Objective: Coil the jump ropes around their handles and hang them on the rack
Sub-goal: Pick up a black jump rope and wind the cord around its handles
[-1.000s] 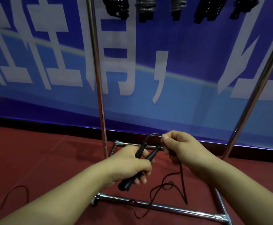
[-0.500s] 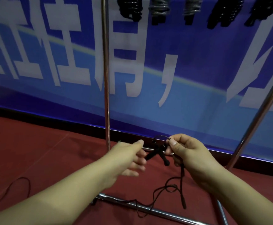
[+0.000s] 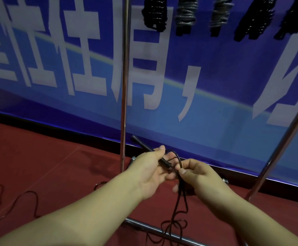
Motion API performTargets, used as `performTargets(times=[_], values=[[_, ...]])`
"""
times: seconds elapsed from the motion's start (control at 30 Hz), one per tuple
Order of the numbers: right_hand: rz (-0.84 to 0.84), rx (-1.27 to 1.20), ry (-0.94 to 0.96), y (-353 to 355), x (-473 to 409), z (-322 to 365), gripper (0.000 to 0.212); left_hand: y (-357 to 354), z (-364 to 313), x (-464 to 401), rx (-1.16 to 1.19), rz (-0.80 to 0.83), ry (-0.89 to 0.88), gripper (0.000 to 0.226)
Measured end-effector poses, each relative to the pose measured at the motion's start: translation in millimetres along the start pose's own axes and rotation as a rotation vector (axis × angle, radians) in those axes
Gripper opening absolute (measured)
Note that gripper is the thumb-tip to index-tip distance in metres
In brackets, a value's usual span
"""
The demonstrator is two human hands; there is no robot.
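A black jump-rope handle (image 3: 145,147) points up and to the left out of my left hand (image 3: 151,170), which holds it between thumb and fingers. Just to the right, my right hand (image 3: 197,174) pinches the black rope (image 3: 179,159) where it loops out of the handle end. From that pinch the cord hangs down to a loose tangle (image 3: 174,226) on the red floor. I cannot tell where the second handle is. Several coiled ropes (image 3: 155,14) hang at the top of the chrome rack (image 3: 124,77).
The rack's left upright stands just behind my left hand, its right upright (image 3: 284,144) slants at the far right, and a base bar (image 3: 153,229) crosses the floor under the cord. Another black rope (image 3: 20,201) lies on the red floor at the left. A blue banner fills the background.
My left hand let go of the handles, then took hold again, with one handle turned to point up-left. The right hand kept its pinch on the rope. The view tilted upward.
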State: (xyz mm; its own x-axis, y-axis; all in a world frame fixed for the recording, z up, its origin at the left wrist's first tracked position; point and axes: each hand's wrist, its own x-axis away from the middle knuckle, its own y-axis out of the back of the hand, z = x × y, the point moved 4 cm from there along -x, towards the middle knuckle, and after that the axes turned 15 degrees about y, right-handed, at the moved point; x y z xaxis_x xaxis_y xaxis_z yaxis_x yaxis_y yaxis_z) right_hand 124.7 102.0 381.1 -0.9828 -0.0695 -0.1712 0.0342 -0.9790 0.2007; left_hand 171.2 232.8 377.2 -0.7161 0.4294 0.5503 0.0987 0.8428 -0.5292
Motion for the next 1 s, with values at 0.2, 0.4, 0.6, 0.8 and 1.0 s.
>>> performTargets(times=[0.2,0.4,0.6,0.8,1.0], values=[[0.039,0.087,0.022,-11.9,1.2,1.5,0.018,3.9,-1.0,-3.2,0.132,-0.022,-0.069,0.02],[0.057,0.166,-0.02,-17.5,-4.4,-5.2,0.012,7.8,-10.9,-3.1,0.3,-0.019,-0.099,0.018],[0.08,0.088,-0.01,-20.9,-6.8,-5.7,0.014,18.6,-23.6,-0.1,0.319,0.064,-0.114,0.02],[0.162,-0.019,-0.114,-19.1,-7.6,-18.1,0.019,28.8,-30.9,-1.5,0.119,-0.065,-0.241,0.016],[0.177,0.145,-0.092,16.7,-16.6,-31.8,0.028,48.0,-39.8,-5.6,-0.406,-0.342,-0.434,0.011]])
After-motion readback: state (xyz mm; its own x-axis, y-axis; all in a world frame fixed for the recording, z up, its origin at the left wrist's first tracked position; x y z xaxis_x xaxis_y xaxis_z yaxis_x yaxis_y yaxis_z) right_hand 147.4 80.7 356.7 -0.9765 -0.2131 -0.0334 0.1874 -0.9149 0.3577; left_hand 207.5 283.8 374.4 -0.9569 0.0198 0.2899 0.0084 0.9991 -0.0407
